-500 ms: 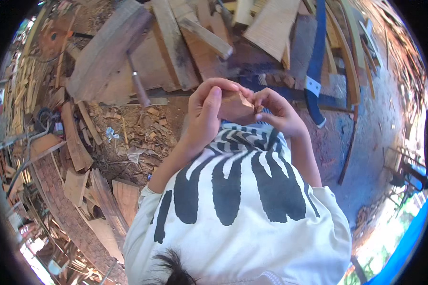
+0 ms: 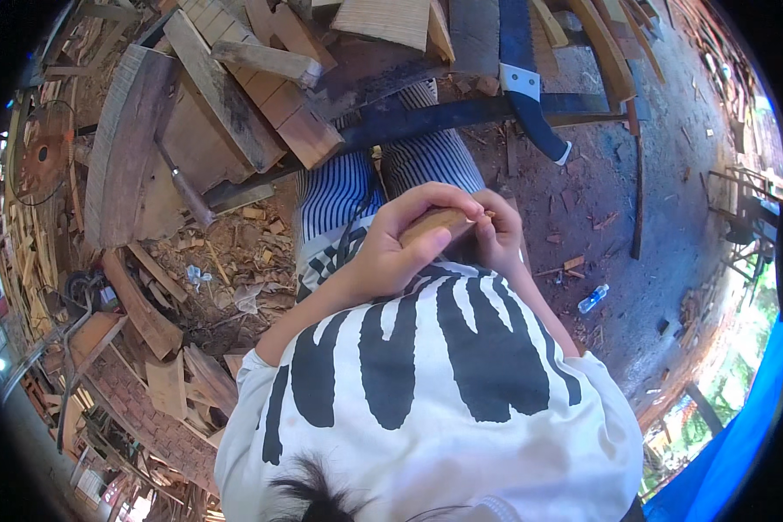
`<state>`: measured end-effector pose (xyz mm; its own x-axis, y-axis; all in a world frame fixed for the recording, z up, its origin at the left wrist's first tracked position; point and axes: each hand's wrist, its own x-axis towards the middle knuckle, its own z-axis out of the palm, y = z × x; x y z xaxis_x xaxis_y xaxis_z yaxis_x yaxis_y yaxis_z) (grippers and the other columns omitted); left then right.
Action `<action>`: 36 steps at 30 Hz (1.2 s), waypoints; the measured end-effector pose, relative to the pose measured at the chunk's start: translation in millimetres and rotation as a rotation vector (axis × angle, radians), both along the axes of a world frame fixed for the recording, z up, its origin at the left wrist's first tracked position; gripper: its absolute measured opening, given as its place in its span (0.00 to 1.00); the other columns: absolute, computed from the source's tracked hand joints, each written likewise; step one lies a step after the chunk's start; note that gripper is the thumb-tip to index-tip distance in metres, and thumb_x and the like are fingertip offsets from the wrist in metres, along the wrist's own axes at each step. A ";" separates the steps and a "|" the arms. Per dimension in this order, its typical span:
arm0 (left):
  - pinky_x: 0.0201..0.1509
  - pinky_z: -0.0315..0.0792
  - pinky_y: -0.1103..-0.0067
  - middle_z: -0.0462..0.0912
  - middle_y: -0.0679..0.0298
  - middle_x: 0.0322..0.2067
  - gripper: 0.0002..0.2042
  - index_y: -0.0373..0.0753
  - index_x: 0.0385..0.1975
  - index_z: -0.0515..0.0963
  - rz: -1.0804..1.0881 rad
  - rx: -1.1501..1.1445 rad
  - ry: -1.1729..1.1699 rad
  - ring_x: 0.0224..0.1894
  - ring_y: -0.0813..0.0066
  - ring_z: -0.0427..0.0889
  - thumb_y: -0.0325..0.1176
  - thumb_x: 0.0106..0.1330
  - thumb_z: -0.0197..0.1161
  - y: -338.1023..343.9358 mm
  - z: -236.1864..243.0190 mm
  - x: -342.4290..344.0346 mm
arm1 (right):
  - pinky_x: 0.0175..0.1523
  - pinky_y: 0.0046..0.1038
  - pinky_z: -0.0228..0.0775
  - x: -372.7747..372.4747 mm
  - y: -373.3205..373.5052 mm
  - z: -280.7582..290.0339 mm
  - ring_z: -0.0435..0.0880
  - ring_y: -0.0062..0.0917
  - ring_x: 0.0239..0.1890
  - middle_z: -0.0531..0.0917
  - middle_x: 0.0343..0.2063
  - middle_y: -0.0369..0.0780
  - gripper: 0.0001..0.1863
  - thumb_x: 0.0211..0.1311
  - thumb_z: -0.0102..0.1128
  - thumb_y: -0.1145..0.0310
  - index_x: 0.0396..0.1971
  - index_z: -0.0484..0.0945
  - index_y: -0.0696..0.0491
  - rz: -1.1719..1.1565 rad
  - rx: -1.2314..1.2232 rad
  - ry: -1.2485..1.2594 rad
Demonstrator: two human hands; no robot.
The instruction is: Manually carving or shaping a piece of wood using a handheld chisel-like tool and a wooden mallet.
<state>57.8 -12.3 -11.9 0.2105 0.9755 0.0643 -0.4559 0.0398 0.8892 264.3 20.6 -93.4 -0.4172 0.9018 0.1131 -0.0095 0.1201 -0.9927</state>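
Note:
My left hand [image 2: 390, 252] is wrapped round a small pale wooden piece [image 2: 428, 228] held in front of my body, over my striped legs [image 2: 426, 152]. My right hand [image 2: 501, 239] has its fingers closed at the piece's right end, where a small light bit [image 2: 489, 215] shows between the fingertips; I cannot make out exactly what that bit is. Beyond both hands, a long dark blade [image 2: 387, 122] lies across under loose boards [image 2: 122, 143], and a dark tool [image 2: 535, 122] with a white plate lies over it. A tool with a wooden handle [image 2: 196, 204] rests among the boards to the left.
Offcuts [image 2: 143, 296] and shavings cover the ground at left, beside a rusty round disc [image 2: 43, 155] at the edge. A plastic bottle [image 2: 593, 297] lies on the dark ground at right. A blue sheet [image 2: 739, 409] is at the lower right.
My hands sit lower in view, the right one more curled round the piece. The surroundings have shifted in view, and more of my striped legs and the plastic bottle now show.

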 end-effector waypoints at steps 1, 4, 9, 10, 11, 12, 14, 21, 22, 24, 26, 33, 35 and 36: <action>0.66 0.68 0.72 0.80 0.55 0.52 0.17 0.35 0.54 0.73 0.007 0.023 0.010 0.57 0.71 0.78 0.30 0.67 0.58 -3.6 0.5 0.0 | 0.39 0.24 0.69 1.9 0.9 0.6 0.80 0.21 0.32 0.81 0.29 0.39 0.28 0.73 0.57 0.45 0.35 0.80 0.60 -0.029 0.047 -0.036; 0.70 0.65 0.67 0.76 0.52 0.53 0.22 0.35 0.56 0.66 0.018 0.178 0.129 0.59 0.65 0.75 0.24 0.61 0.61 -9.8 -2.3 0.3 | 0.39 0.24 0.70 -7.5 2.2 0.5 0.79 0.21 0.32 0.81 0.29 0.39 0.26 0.75 0.56 0.47 0.36 0.79 0.59 -0.073 0.088 -0.054; 0.73 0.61 0.64 0.71 0.55 0.48 0.25 0.36 0.55 0.63 0.075 0.401 0.327 0.55 0.66 0.73 0.15 0.57 0.58 -5.3 -18.1 8.0 | 0.35 0.23 0.68 -18.7 11.2 -1.1 0.77 0.19 0.29 0.80 0.27 0.38 0.23 0.80 0.48 0.51 0.38 0.77 0.59 -0.045 -0.032 -0.056; 0.73 0.60 0.64 0.70 0.55 0.49 0.25 0.36 0.56 0.62 0.098 0.403 0.338 0.55 0.66 0.73 0.15 0.57 0.58 -5.6 -20.5 9.7 | 0.35 0.24 0.68 -17.2 12.1 -4.0 0.76 0.19 0.28 0.80 0.27 0.38 0.23 0.81 0.47 0.52 0.38 0.77 0.59 -0.022 -0.024 -0.090; 0.74 0.58 0.64 0.67 0.56 0.48 0.26 0.36 0.56 0.60 0.094 0.366 0.348 0.54 0.67 0.72 0.15 0.57 0.56 -8.0 -21.9 10.4 | 0.35 0.25 0.67 -17.3 8.8 -6.6 0.76 0.20 0.28 0.79 0.26 0.39 0.21 0.82 0.45 0.55 0.36 0.75 0.58 -0.055 -0.084 -0.146; 0.74 0.58 0.63 0.67 0.56 0.49 0.26 0.36 0.56 0.60 0.098 0.344 0.344 0.54 0.67 0.71 0.14 0.57 0.56 -8.2 -24.1 10.9 | 0.35 0.26 0.67 -19.8 5.4 -9.0 0.76 0.20 0.28 0.79 0.26 0.39 0.20 0.82 0.45 0.56 0.36 0.75 0.58 -0.080 -0.081 -0.153; 0.74 0.58 0.63 0.67 0.56 0.49 0.26 0.36 0.56 0.60 0.096 0.311 0.331 0.55 0.67 0.71 0.14 0.57 0.55 -5.9 -28.7 12.3 | 0.35 0.26 0.67 -25.8 2.4 -12.2 0.75 0.21 0.29 0.78 0.25 0.39 0.20 0.82 0.45 0.57 0.35 0.74 0.57 -0.156 -0.117 -0.204; 0.65 0.64 0.67 0.67 0.55 0.48 0.29 0.39 0.55 0.63 -0.115 0.508 0.405 0.55 0.58 0.71 0.12 0.53 0.60 -19.5 -33.7 11.2 | 0.29 0.33 0.68 13.4 66.8 -20.7 0.74 0.31 0.22 0.77 0.23 0.41 0.13 0.77 0.38 0.66 0.39 0.73 0.54 -0.885 -0.920 0.229; 0.66 0.64 0.66 0.68 0.55 0.48 0.29 0.40 0.55 0.63 -0.097 0.475 0.383 0.55 0.58 0.71 0.12 0.52 0.59 -19.6 -35.3 6.8 | 0.28 0.32 0.66 29.7 73.8 -23.1 0.72 0.29 0.21 0.73 0.21 0.39 0.10 0.76 0.40 0.66 0.40 0.71 0.53 -0.949 -0.847 0.387; 0.68 0.63 0.63 0.68 0.55 0.49 0.29 0.40 0.55 0.64 -0.046 0.391 0.337 0.57 0.57 0.71 0.11 0.51 0.59 -23.4 -36.8 1.1 | 0.29 0.32 0.67 52.4 80.2 -33.4 0.71 0.28 0.21 0.71 0.21 0.38 0.12 0.79 0.42 0.60 0.39 0.70 0.51 -0.807 -0.864 0.401; 0.71 0.62 0.61 0.72 0.56 0.49 0.27 0.40 0.54 0.65 0.022 0.371 0.346 0.59 0.58 0.73 0.12 0.54 0.57 -23.6 -37.1 -5.4 | 0.29 0.32 0.67 62.6 75.8 -44.4 0.72 0.29 0.22 0.72 0.22 0.38 0.14 0.80 0.42 0.57 0.39 0.70 0.51 -0.830 -0.907 0.373; 0.72 0.64 0.64 0.77 0.50 0.61 0.19 0.41 0.52 0.72 0.068 0.025 0.331 0.70 0.55 0.71 0.15 0.62 0.59 -31.6 -27.7 -24.3 | 0.37 0.32 0.72 32.3 46.1 -53.5 0.81 0.30 0.31 0.82 0.31 0.42 0.16 0.80 0.44 0.55 0.39 0.72 0.52 -0.648 -1.032 0.198; 0.71 0.65 0.67 0.77 0.49 0.62 0.19 0.41 0.52 0.73 0.071 -0.050 0.336 0.69 0.57 0.73 0.14 0.64 0.59 -39.4 -25.2 -30.2 | 0.39 0.31 0.72 27.6 50.3 -45.7 0.82 0.28 0.34 0.83 0.35 0.44 0.15 0.80 0.45 0.56 0.41 0.73 0.53 -0.590 -0.993 0.138; 0.71 0.65 0.68 0.77 0.49 0.63 0.19 0.41 0.53 0.73 0.078 -0.092 0.342 0.68 0.58 0.73 0.14 0.64 0.59 -43.2 -25.2 -33.0 | 0.40 0.31 0.73 26.6 52.1 -41.5 0.82 0.28 0.34 0.83 0.36 0.44 0.15 0.80 0.45 0.56 0.42 0.73 0.53 -0.550 -0.987 0.143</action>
